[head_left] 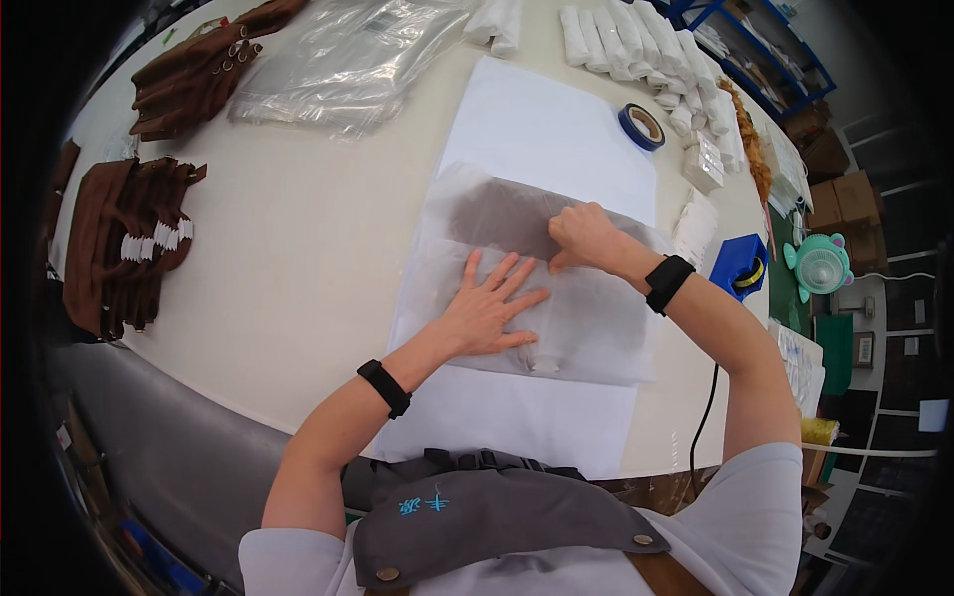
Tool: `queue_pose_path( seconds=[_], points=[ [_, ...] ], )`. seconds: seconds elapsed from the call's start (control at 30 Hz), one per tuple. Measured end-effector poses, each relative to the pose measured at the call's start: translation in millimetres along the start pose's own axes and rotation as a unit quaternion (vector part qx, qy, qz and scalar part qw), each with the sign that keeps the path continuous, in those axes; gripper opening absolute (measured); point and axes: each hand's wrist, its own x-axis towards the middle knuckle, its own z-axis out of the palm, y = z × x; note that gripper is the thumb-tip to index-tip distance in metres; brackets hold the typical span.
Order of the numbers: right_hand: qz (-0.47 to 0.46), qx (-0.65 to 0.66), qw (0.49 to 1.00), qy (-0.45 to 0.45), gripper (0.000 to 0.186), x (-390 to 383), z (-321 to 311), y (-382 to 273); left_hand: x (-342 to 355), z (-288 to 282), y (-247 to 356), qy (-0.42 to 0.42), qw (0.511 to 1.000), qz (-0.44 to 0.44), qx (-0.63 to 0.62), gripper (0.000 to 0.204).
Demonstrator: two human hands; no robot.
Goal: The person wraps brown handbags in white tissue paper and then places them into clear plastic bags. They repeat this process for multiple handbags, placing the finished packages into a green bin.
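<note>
From the head view, the left hand (487, 316) lies palm down with its grip spread wide on a translucent bag (596, 343), probably to keep the slippery film flat and steady. The right hand (584, 234) is bent over the dark flat item (502, 207) that shows at the bag's upper part, its fingers curled in and the thumb pointing down; I cannot tell whether this grip pinches the film or only presses on it. The bag lies across white paper (547, 119) on the tabletop (288, 238), in front of the person's body, perhaps so that both arms reach it easily and the paper keeps it clean. A tape roll (642, 127) rests at the paper's far right and a blue tape dispenser (737, 266) stands to the right, seemingly kept within reach. Clear plastic bags (348, 74) and brown goods (124, 238) lie off to the left, well apart from the hands.

The right fingertips are hidden under the hand, and the cloudy film blurs whatever lies lower in the bag. The brown goods' full shape is hard to make out near the dark rim.
</note>
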Motion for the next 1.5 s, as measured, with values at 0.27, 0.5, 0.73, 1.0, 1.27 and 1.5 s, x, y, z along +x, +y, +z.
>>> queue_pose_path(
  seconds=[0.27, 0.5, 0.73, 1.0, 1.27, 1.5],
  points=[
    [0.250, 0.096, 0.928, 0.260, 0.045, -39.4, 35.6, 33.8, -2.5, 2.0, -3.3, 0.005, 1.000, -0.018, 0.013, 0.061],
    [0.445, 0.449, 0.690, 0.353, 0.059, -76.6, 123.0, 41.4, -0.5, -21.4, -21.4, 0.115, 0.962, -0.242, -0.060, 0.074],
    [0.455, 0.503, 0.639, 0.363, 0.050, -96.7, 116.2, 6.3, -15.4, -22.5, -24.4, 0.161, 0.901, -0.276, -0.293, 0.075],
    [0.473, 0.410, 0.672, 0.395, 0.031, -148.6, 176.1, -24.2, -69.5, -56.1, -46.2, 0.017, 0.905, -0.362, -0.220, 0.049],
    [0.464, 0.540, 0.568, 0.413, 0.023, -167.1, 206.6, -13.6, 29.1, -98.6, -271.1, 0.342, 0.903, -0.222, 0.132, 0.032],
    [0.474, 0.545, 0.537, 0.436, 0.022, -170.0, 202.1, -14.2, 58.1, -113.0, -336.9, 0.195, 0.875, -0.430, -0.109, 0.024]
  ],
)
